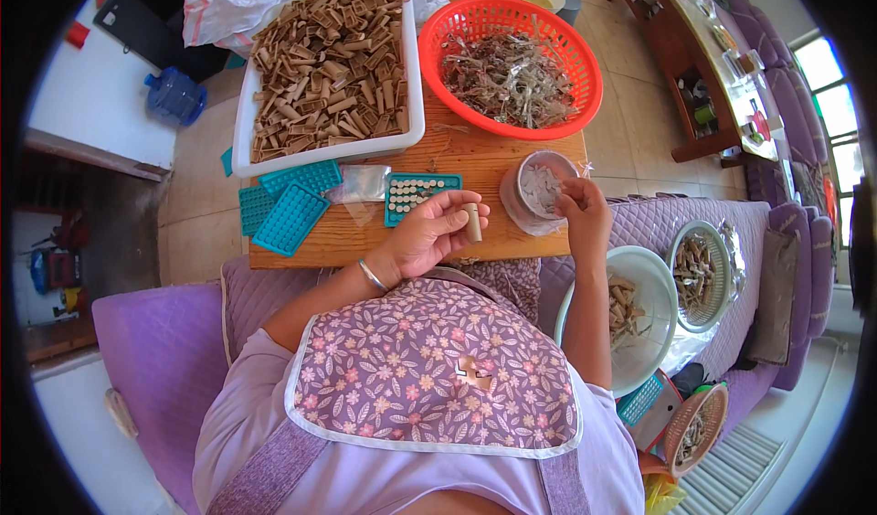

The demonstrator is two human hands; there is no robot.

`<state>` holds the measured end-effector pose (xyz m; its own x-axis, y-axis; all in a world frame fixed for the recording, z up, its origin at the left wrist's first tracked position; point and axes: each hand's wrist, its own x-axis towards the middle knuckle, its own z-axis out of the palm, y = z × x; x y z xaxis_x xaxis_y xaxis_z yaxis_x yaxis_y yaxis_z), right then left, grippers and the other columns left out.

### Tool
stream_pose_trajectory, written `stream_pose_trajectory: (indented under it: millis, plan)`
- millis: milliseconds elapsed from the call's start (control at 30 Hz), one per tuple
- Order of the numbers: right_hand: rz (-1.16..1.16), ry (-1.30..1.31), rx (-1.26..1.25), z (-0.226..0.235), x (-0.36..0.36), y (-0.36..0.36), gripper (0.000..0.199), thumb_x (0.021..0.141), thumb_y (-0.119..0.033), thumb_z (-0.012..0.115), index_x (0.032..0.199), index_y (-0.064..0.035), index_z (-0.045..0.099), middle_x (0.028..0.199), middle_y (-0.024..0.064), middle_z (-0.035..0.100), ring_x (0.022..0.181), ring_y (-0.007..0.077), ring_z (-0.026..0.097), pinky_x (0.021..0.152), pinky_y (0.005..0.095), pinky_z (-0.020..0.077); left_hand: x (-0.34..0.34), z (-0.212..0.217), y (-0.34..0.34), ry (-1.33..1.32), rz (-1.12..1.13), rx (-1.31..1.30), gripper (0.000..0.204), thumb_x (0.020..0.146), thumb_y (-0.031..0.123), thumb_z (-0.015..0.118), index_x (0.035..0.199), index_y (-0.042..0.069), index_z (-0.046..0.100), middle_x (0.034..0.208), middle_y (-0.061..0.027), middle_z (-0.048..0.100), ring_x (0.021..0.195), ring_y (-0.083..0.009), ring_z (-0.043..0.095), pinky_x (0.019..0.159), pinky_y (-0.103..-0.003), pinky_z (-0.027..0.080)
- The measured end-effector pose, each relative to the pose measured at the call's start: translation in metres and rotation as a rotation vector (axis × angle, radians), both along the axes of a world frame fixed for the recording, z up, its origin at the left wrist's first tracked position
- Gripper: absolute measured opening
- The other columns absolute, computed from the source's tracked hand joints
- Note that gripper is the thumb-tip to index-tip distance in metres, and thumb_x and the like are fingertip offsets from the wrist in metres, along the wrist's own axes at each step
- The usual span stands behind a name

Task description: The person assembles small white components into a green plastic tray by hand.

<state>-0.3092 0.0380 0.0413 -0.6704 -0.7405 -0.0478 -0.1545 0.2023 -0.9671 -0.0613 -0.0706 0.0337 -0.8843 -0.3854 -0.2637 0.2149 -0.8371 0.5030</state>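
My left hand [431,233], with a silver bracelet on its wrist, grips a small tan half-round tube piece [472,223] between thumb and fingers in front of my apron. My right hand [585,215] is at the right rim of a round tub [519,212] holding pale grey flat bits [539,186]. Its fingertips are pinched together; what they hold, if anything, is too small to make out. Just beyond my left hand lies a teal tray [395,206] with rows of small white round pieces, some of its cells filled with darker ones.
A white bin [413,76] heaped with tan pieces and a red basket [592,104] of clear plastic-like pieces stand at the back of the wooden table [352,239]. Teal trays [290,220] lie left. To my right, a pale green basin [650,355] and other baskets hold more pieces.
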Motion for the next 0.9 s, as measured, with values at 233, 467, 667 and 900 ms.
stream_pose_trajectory:
  millis: [233, 467, 667, 900]
  plan:
    - [0.190, 0.460, -0.027, 0.031, 0.058, -0.005, 0.014, 0.079, 0.008, 0.063, 0.090, 0.0009, 0.064, 0.085, 0.0078, 0.064, 0.074, 0.0159, 0.060, 0.067, 0.0270, 0.0480, -0.002, 0.003, 0.002, -0.028, -0.015, 0.009, 0.033, 0.092, 0.011, 0.059, 0.124, 0.006, 0.051, 0.120, -0.0071, 0.057, 0.115, -0.0187, 0.055, 0.100, -0.035, 0.045]
    - [0.383, 0.589, -0.192, 0.033, 0.091, -0.017, 0.014, 0.081, 0.004, 0.063, 0.093, -0.0024, 0.064, 0.086, 0.0113, 0.063, 0.079, 0.0268, 0.061, 0.070, 0.0339, 0.0481, 0.002, -0.003, 0.000, -0.051, 0.013, -0.058, 0.034, 0.091, 0.012, 0.063, 0.123, 0.006, 0.053, 0.115, -0.0048, 0.059, 0.103, -0.0134, 0.058, 0.088, -0.031, 0.051]
    - [0.394, 0.642, -0.111, 0.033, 0.096, -0.018, 0.021, 0.080, -0.001, 0.066, 0.099, -0.0034, 0.059, 0.085, 0.0116, 0.064, 0.079, 0.0298, 0.061, 0.068, 0.0380, 0.0479, 0.006, -0.003, -0.001, -0.080, 0.033, -0.118, 0.037, 0.088, 0.017, 0.068, 0.121, 0.005, 0.054, 0.110, -0.0032, 0.061, 0.097, -0.0115, 0.059, 0.086, -0.028, 0.050]
    - [0.515, 0.836, -0.093, 0.030, 0.096, -0.016, 0.025, 0.079, 0.002, 0.066, 0.102, -0.0041, 0.059, 0.084, 0.0118, 0.063, 0.077, 0.0291, 0.063, 0.065, 0.0379, 0.0493, 0.011, -0.009, -0.004, -0.102, -0.023, -0.167, 0.039, 0.087, 0.015, 0.069, 0.121, 0.003, 0.055, 0.106, -0.0056, 0.061, 0.096, -0.0138, 0.059, 0.084, -0.027, 0.050]
